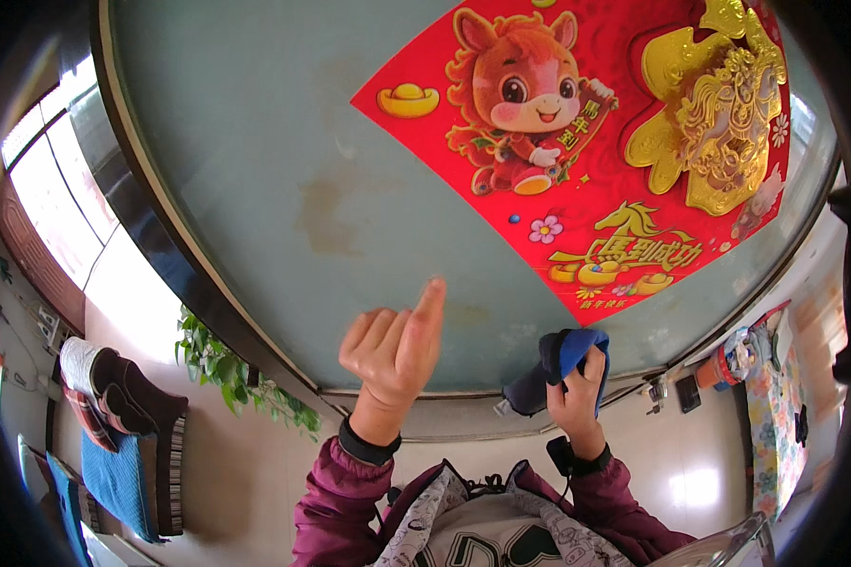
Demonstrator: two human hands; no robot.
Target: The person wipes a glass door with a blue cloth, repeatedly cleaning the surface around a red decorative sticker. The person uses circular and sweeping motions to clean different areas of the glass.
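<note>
My left hand (397, 351) points with its index finger raised against a blue-grey panel (241, 184) in front of me; its other fingers are curled with nothing in them. A faint trace shows at the fingertip. In my right hand (580, 393) is a bunched blue cloth (574, 351), held by the panel's lower edge. A darker grey-blue cloth part (528, 390) hangs beside it. Above the cloth, a red paper decoration (496, 170) with a cartoon horse and a raised gold ornament (723, 120) lies flat on the panel. Brownish smudges mark the panel left of it.
A dark frame (184, 255) rims the panel. Green leafy plants (230, 372) stand below left. Farther off are a sofa with a blue cover (117, 475), a bright window (57, 191), a floral-covered surface (769, 432), an orange-red container (711, 372) and a transparent curved object (741, 542).
</note>
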